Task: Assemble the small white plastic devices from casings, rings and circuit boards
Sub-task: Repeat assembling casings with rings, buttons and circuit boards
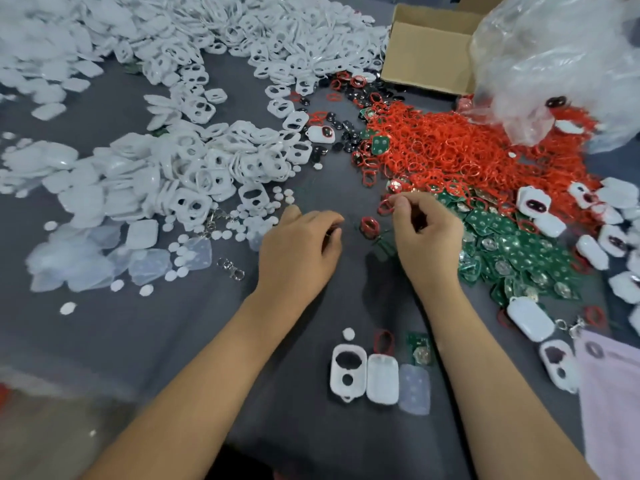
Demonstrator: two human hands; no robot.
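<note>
Right hand [424, 233]: fingers curled, fingertips pinching a red ring [385, 206] just above the cloth; how the thumb lies is partly hidden.
Left hand [300, 244]: fingers curled under the palm; they seem to hold something small, but it is hidden, so I cannot tell what.
Second red ring [370, 226]: lies on the grey cloth [138, 337] between the two hands.
Nearest parts: between the forearms, a holed white casing [348, 372], a plain white casing [382, 378] touching it, a clear pad [414, 388]; behind them a blurred dark red ring [384, 341] and a circuit board [420, 348], partly covered by the right forearm.
Right side: green board pile [512, 247], assembled white devices [530, 318], some cut off by the edge.
Farther: red ring heap [460, 147], white casing heap [207, 161].
Farthest: cardboard box [429, 57], crumpled plastic bag [561, 60], contents mostly unreadable.
</note>
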